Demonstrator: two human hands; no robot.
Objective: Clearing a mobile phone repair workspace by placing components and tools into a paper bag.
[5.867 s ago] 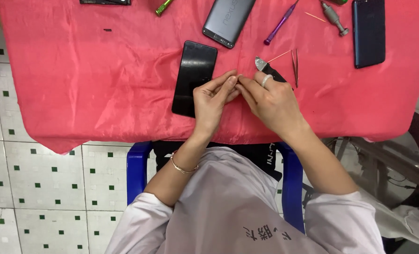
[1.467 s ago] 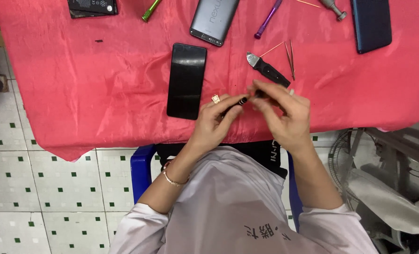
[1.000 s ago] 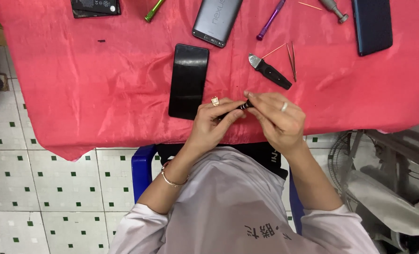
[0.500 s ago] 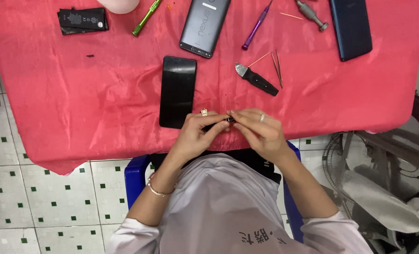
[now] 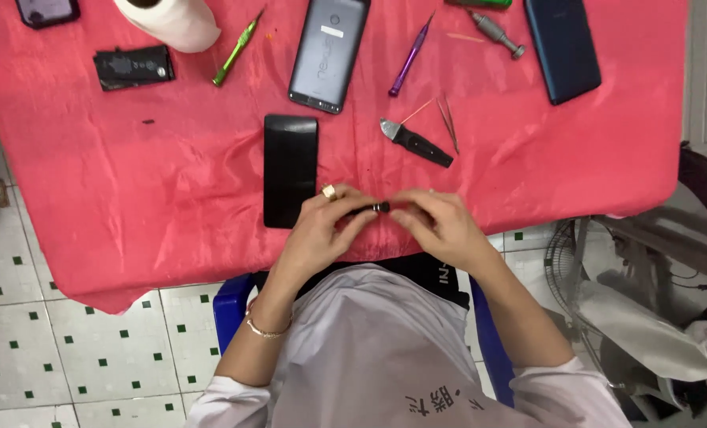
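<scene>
Both forearms angle inward from the body, bent at the elbows, so the hands meet in front of the chest. The left hand (image 5: 321, 226) curls with fingertips pinched toward the centre (a ring on one finger, a bracelet at the wrist). The right hand (image 5: 440, 226) faces it, fingers bent, fingertips nearly touching the left's.

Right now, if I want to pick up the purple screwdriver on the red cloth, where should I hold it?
Probably at the middle of its handle, coming from above. The purple screwdriver lies flat and slanted between the grey phone and the metal-tipped tool, with bare red cloth along both its long sides, so fingers can close across it.
</scene>
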